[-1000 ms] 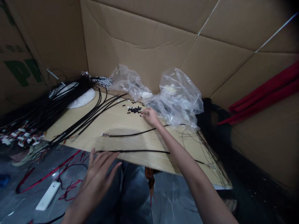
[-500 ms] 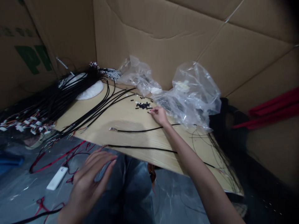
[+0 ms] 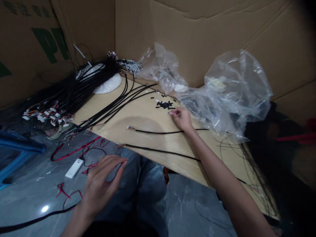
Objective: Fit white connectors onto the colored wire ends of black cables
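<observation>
My right hand (image 3: 182, 119) reaches over the wooden board, thumb and fingers pinched at the near edge of a small pile of short black tube pieces (image 3: 165, 104). A tiny dark end, apparently one such piece, shows at its fingertips. Above my lap hangs my left hand (image 3: 105, 179), its fingers curved and the tips meeting the thumb, with nothing visible between them. A black cable (image 3: 160, 133) with a white connector at its left end lies under my right wrist. Nearer to me, another black cable (image 3: 158, 150) with bare coloured wire ends runs along the board (image 3: 138, 115) and beneath my right forearm.
Several black cables (image 3: 116, 105) lie across the board's left side, beside a large cable bundle (image 3: 81, 84) with white connectors. Clear plastic bags (image 3: 229, 89) lie against the cardboard wall (image 3: 187, 29). A white device (image 3: 74, 168), red ribbon and a blue stool (image 3: 19, 148) are on the floor.
The view has shifted, so the board and cables appear farther right and higher. My right hand stays pinched beside the pile; my left thumb and fingertips have come closer together.
</observation>
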